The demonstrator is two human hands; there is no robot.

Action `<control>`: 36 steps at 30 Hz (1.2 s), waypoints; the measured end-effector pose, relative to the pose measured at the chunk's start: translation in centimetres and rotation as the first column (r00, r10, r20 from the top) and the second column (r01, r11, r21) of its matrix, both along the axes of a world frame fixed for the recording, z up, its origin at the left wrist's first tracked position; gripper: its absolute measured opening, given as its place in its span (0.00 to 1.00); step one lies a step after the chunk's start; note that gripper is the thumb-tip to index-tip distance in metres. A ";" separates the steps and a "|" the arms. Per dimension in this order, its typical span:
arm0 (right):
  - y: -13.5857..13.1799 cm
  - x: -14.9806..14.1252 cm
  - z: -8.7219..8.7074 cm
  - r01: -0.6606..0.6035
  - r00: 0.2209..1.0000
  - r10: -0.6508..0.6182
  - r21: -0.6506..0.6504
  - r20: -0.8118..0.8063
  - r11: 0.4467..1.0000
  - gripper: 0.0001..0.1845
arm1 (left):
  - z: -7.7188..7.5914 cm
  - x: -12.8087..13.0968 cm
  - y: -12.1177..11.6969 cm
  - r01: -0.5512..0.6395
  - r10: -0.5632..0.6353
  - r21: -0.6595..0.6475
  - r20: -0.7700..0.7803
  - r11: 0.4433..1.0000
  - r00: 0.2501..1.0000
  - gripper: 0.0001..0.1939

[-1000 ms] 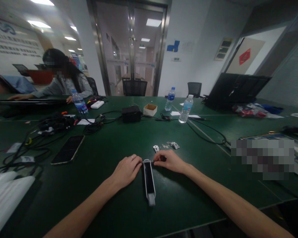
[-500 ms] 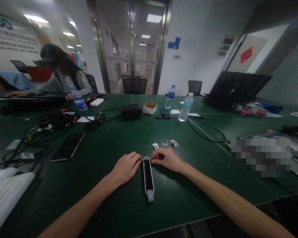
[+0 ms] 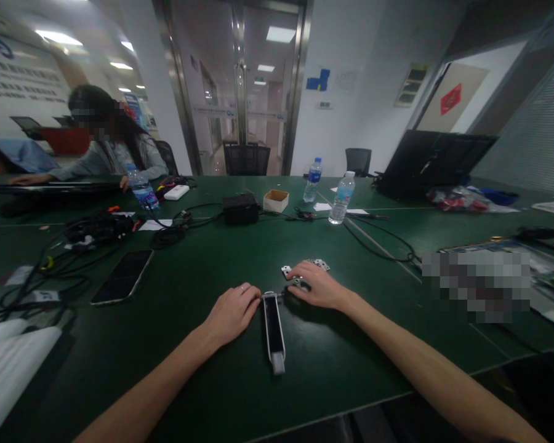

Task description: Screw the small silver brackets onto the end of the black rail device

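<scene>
A long, narrow black piece with a white frame (image 3: 273,326) lies on the green table, its light grey end block (image 3: 277,363) pointing toward me. Across its far end runs a thin metal rod (image 3: 279,295). My left hand (image 3: 234,312) pinches the rod's left end, fingertips pressed together. Just past the rod's right end, my right hand (image 3: 318,285) hovers low with thumb and forefinger apart. It partly covers a group of small washers. A small metal bracket (image 3: 285,271) shows by its fingertips, and another metal bracket (image 3: 322,264) sits behind its knuckles.
A phone (image 3: 122,277) and tangled black cables (image 3: 101,227) lie left. Farther back stand a black box (image 3: 240,209), an open carton (image 3: 276,200) and water bottles (image 3: 342,198). An opened circuit-board device (image 3: 535,271) lies right. Another person (image 3: 115,147) sits at far left.
My right hand has let go of the rod's right end and shifted slightly right and away toward the small metal parts, its fingers parting. My left hand keeps its pinch.
</scene>
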State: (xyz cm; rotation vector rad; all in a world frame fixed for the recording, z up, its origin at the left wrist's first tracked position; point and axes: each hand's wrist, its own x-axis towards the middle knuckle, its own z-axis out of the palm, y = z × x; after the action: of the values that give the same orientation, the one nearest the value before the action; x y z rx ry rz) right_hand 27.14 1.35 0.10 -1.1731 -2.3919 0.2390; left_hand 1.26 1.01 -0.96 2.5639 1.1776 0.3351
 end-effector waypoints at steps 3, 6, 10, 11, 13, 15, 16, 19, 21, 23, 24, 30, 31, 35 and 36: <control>1.1 2.2 -0.4 0.188 0.976 -0.198 0.105 0.095 0.977 0.10 | -0.1 0.0 0.0 -0.002 0.002 -0.009 0.012 1.000 1.000 0.13; 2.2 3.9 -1.3 0.326 0.915 -0.351 0.148 0.200 0.934 0.11 | -0.2 0.0 0.0 0.002 -0.002 0.007 0.012 1.000 1.000 0.12; 2.8 4.5 -2.1 0.390 0.866 -0.413 0.136 0.282 0.911 0.12 | -0.4 -0.1 0.0 0.004 -0.005 0.014 0.034 1.000 0.999 0.12; 2.8 4.4 -2.1 0.401 0.860 -0.422 0.134 0.287 0.906 0.11 | -0.4 -0.2 0.1 0.005 -0.005 0.011 0.039 1.000 0.999 0.12; 2.8 4.2 -2.0 0.418 0.851 -0.438 0.130 0.290 0.899 0.10 | -0.4 -0.2 0.1 0.010 -0.010 0.005 0.039 1.000 0.999 0.12; 2.8 4.0 -1.9 0.428 0.847 -0.444 0.123 0.291 0.896 0.09 | -0.5 -0.2 0.1 0.013 -0.013 0.000 0.032 1.000 0.999 0.12; 2.8 4.0 -1.9 0.428 0.847 -0.444 0.119 0.291 0.896 0.09 | -0.5 -0.2 0.2 0.012 -0.012 -0.002 0.028 1.000 1.000 0.12; 2.7 4.0 -1.9 0.419 0.850 -0.435 0.120 0.298 0.900 0.09 | -0.5 -0.2 0.2 0.006 -0.006 -0.008 0.026 1.000 1.000 0.12; 2.7 4.0 -1.9 0.415 0.850 -0.433 0.127 0.298 0.901 0.09 | -0.6 -0.2 0.2 0.006 -0.006 -0.006 0.026 1.000 1.000 0.12; 2.7 4.0 -2.0 0.409 0.855 -0.429 0.131 0.291 0.903 0.09 | -0.6 -0.3 0.2 0.003 -0.003 -0.005 0.018 1.000 1.000 0.12; 2.7 4.0 -2.0 0.405 0.858 -0.425 0.131 0.288 0.905 0.09 | -0.6 -0.2 0.2 0.002 -0.002 -0.006 0.015 1.000 1.000 0.13; 2.6 3.9 -1.7 0.385 0.870 -0.397 0.101 0.293 0.917 0.10 | -0.4 -0.2 0.1 0.002 -0.002 -0.017 0.025 1.000 1.000 0.13; 2.6 3.9 -1.7 0.387 0.870 -0.399 0.099 0.290 0.917 0.10 | -0.3 -0.2 0.1 0.002 -0.002 -0.016 0.029 1.000 1.000 0.13; 2.7 4.1 -1.8 0.398 0.868 -0.407 0.093 0.284 0.913 0.09 | -0.1 -0.1 0.0 -0.001 0.001 -0.001 0.015 1.000 1.000 0.12; 2.7 4.1 -1.9 0.401 0.868 -0.410 0.091 0.282 0.912 0.08 | -0.1 -0.1 0.0 0.000 0.000 0.005 0.009 1.000 1.000 0.12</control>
State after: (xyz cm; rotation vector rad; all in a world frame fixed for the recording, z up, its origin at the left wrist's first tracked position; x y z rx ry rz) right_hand 31.26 4.09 -1.83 -1.7675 -2.3015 -0.1203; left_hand 1.20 1.00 -1.05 2.5642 1.1754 0.3496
